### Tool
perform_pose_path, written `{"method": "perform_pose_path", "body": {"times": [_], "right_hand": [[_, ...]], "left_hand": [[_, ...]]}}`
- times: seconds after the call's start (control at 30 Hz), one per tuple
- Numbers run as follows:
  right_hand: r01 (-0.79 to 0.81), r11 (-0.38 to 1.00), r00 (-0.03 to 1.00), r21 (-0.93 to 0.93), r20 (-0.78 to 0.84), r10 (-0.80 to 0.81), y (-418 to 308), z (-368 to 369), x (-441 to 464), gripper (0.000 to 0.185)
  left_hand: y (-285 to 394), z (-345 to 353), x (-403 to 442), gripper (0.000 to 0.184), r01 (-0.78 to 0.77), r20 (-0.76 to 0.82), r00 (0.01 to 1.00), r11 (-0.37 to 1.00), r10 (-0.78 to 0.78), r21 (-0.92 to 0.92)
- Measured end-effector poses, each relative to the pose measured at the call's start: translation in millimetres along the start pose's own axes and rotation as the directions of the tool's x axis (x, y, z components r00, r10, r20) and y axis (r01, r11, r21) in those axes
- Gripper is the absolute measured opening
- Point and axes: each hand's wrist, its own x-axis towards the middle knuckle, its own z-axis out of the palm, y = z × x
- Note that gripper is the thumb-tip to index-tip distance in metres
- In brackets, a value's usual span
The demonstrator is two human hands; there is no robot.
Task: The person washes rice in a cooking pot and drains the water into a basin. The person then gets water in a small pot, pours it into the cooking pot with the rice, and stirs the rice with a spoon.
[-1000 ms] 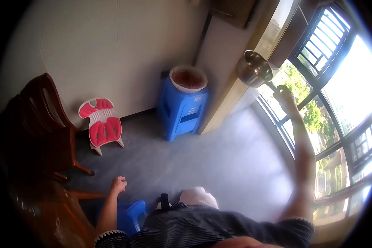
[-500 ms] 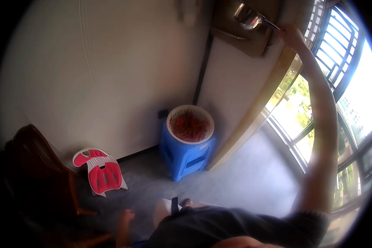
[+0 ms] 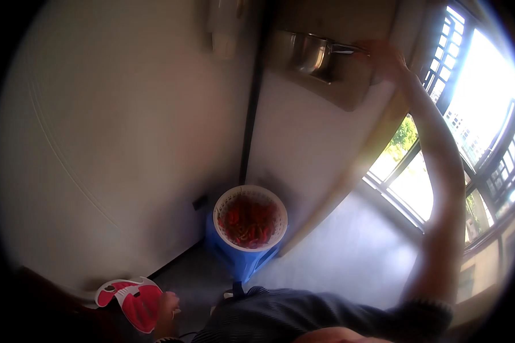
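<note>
My right hand (image 3: 377, 57) is raised at the upper right and grips the handle of a shiny metal pot (image 3: 313, 56). The pot is in front of a brownish panel (image 3: 349, 91) on the wall. Low at the left, my left hand (image 3: 169, 303) hangs beside the red and white seat (image 3: 138, 306), its fingers curled; whether it holds anything is too small to tell. A white basket (image 3: 218, 220) of red items, which look like peppers, rests on a blue stool (image 3: 234, 258) in the corner.
A white object (image 3: 224, 28) hangs on the left wall near the top. Barred windows (image 3: 469, 86) line the right side. A dark wooden chair (image 3: 46, 291) shows dimly at the lower left. Grey floor (image 3: 349, 246) lies below the windows.
The view has moved towards the corner, and basket and stool appear lower. My right hand has carried the pot from beside the window to the wall panel.
</note>
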Motion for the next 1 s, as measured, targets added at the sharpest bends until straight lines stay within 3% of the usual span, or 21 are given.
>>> {"method": "perform_pose_path", "body": {"times": [0.03,0.1,0.2,0.33,0.4,0.5,0.6,0.63,0.73,0.87,0.93,1.0], "right_hand": [[-0.040,0.999,0.998,0.010,0.044,0.039,-6,-3,-3,0.032],[-0.089,0.992,0.995,-0.092,0.042,0.093,-20,-7,-9,0.031],[-0.104,0.978,0.994,-0.179,0.017,0.109,-24,-14,-10,0.031],[-0.030,0.999,0.988,-0.012,-0.153,0.028,12,-15,10,0.032],[-0.003,0.936,0.878,-0.352,-0.449,-0.165,42,-16,41,0.032],[-0.181,0.777,0.736,-0.603,-0.607,-0.300,42,-27,69,0.040],[-0.175,0.888,0.771,-0.424,-0.620,-0.144,22,-34,91,0.043],[-0.176,0.924,0.794,-0.339,-0.604,-0.070,12,-37,95,0.044],[-0.210,0.953,0.817,-0.219,-0.574,0.048,-10,-46,101,0.047],[-0.268,0.946,0.825,-0.182,-0.551,0.127,-31,-52,98,0.051],[-0.403,0.870,0.869,-0.284,-0.417,0.266,-53,-61,84,0.052],[-0.197,0.943,0.795,-0.267,-0.607,-0.005,8,-31,83,0.050]], "left_hand": [[-2,-15,20,0.027,0.086,-0.025,0.996,0.987,-0.090,-0.133],[50,-70,50,0.030,0.372,-0.002,0.926,0.910,-0.379,-0.183],[48,-81,93,0.036,0.531,0.112,0.844,0.788,-0.525,-0.310],[40,-79,130,0.038,0.520,0.266,0.847,0.820,-0.460,-0.240],[42,-77,141,0.034,0.532,0.331,0.824,0.830,-0.460,-0.168],[51,-87,152,0.027,0.416,0.436,0.807,0.907,-0.399,0.060],[49,-85,160,0.023,0.348,0.467,0.788,0.917,-0.400,0.196],[57,-81,155,0.022,0.360,0.341,0.828,0.889,-0.445,0.285],[58,-86,154,0.020,0.386,0.360,0.814,0.888,-0.456,0.251],[52,-89,156,0.019,0.417,0.409,0.786,0.886,-0.464,0.204],[48,-89,155,0.019,0.432,0.410,0.780,0.881,-0.473,0.194],[44,-86,154,0.019,0.448,0.409,0.776,0.876,-0.481,0.179]]}}
